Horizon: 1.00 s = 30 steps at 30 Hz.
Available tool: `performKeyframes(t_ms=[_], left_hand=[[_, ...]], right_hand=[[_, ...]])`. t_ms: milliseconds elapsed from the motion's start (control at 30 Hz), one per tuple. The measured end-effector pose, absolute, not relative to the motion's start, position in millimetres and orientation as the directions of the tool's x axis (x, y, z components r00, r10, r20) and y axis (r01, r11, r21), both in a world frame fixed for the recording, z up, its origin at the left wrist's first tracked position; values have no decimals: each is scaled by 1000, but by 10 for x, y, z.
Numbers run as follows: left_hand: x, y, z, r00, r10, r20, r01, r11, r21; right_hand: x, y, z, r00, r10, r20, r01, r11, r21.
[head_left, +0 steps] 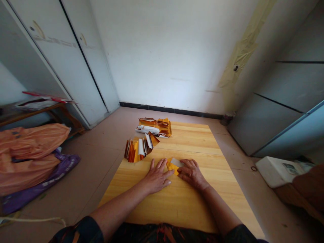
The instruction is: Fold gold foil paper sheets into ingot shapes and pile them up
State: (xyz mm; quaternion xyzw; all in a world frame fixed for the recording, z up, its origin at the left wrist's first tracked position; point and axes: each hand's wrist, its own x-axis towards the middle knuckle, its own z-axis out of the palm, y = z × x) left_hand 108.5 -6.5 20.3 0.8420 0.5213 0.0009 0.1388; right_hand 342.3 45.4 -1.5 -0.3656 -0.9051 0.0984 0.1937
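Note:
A small sheet of gold paper (173,166) with a pale grey-white side lies partly folded on the wooden table. My left hand (157,176) rests flat at its left edge, fingers spread, the thumb and fingertips touching the paper. On the other side, my right hand (191,173) has bent fingers closed over the paper's right edge, and they hide part of it. Beyond my left hand sits a loose stack of folded gold and white paper (135,149). Behind that is a bundle of similar gold paper (164,126) with a white roll-like piece in front.
The wooden table (194,141) stands near a white wall. To the left, an orange cloth or bag (27,145) and a purple bag (50,179) lie below a wooden shelf. At right are a white box (275,171) and a grey cabinet (273,101).

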Motion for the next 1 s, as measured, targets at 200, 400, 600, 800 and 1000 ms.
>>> performKeyframes(t_ms=[200,400,600,800,1000], left_hand=[[1088,-67,179,457,882,-115,877,-426,221],[1097,-67,204,453,879,-149,883,-418,214],[1087,-69,177,456,878,-147,882,-424,207],[1095,-80,160,450,883,-131,884,-419,209],[1082,-71,166,473,873,-115,869,-441,224]], right_hand=[[3336,478,-22,-637,681,361,623,731,-278],[3176,581,-61,-603,705,373,639,707,-304],[3065,647,-137,-582,723,371,678,684,-269],[3052,621,-171,-560,734,384,711,663,-232],[3030,632,-206,-537,746,394,725,647,-236]])
